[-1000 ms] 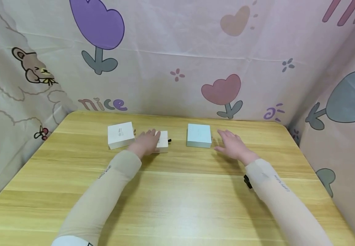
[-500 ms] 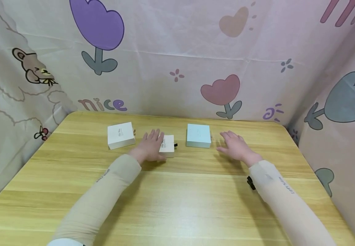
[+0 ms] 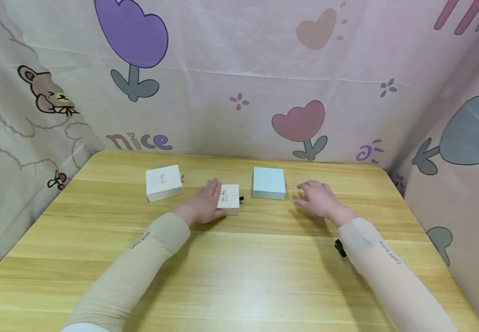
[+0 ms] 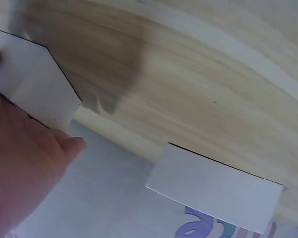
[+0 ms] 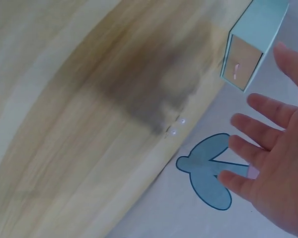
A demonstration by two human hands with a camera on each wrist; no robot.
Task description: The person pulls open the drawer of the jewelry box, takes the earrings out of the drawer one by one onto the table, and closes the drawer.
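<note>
My left hand (image 3: 204, 203) rests against the left side of a small white box (image 3: 230, 196), fingers straight along it and thumb at its front. Dark lettering marks the box's lid, and a black tab (image 3: 241, 198) sticks out at its right. In the left wrist view the hand touches this white box (image 4: 35, 79). My right hand (image 3: 318, 200) hovers to the right of a light blue box (image 3: 268, 182), fingers spread and holding nothing. The right wrist view has the right hand (image 5: 278, 148) apart from the blue box (image 5: 256, 34), whose beige end carries a small pinkish tab.
A larger white box (image 3: 163, 182) with lettering stands at the back left of the wooden table (image 3: 239, 276). Two tiny shiny dots (image 5: 174, 132) show near the table edge in the right wrist view. A patterned curtain (image 3: 206, 115) hangs behind the table.
The small white box has slid right and slightly toward me, with my left hand against it. My right hand has shifted slightly right. The blue box and larger white box have stayed put.
</note>
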